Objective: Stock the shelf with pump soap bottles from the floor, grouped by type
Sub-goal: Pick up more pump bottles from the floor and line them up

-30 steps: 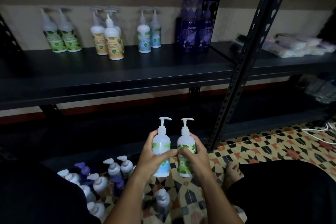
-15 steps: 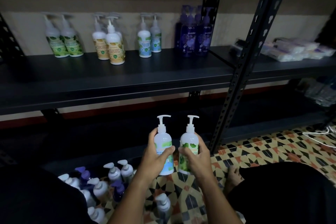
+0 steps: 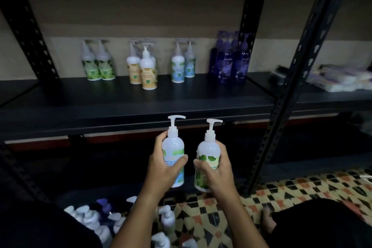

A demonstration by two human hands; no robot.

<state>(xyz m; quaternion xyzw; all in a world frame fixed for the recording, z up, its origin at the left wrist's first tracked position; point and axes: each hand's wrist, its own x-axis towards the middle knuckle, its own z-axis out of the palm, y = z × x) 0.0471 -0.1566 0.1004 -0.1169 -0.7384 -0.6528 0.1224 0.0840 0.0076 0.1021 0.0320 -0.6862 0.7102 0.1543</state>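
1. Holding item, left hand: fingers and thumb curled round a blue-label bottle, upright, white pump facing right, raised in front of the shelf edge.
2. Right hand: fingers wrapped round a green-label bottle, upright, pump facing right, just beside the blue-label one, apart from it and slightly lower.
3. Shelf stock, far left: green pair, two bottles side by side against the back wall.
4. Next right: yellow group, one bottle forward of the others; exact count unclear.
5. Next right: blue pair, one bottle a little ahead of the other.
6. Far right of this bay: purple group, dark bottles standing close together beside the rear upright; count unclear.
7. Floor stock: cluster of white and purple pump bottles at lower left, near the left forearm, partly hidden and blurred.
8. Floor: patterned tiles in black, cream and orange at lower right.
9. Front upright: black perforated post between this bay and the next.
10. Neighbouring bay: pale wrapped packs lying flat on its shelf.
11. Bare foot on the tiles beside a dark-clothed knee.
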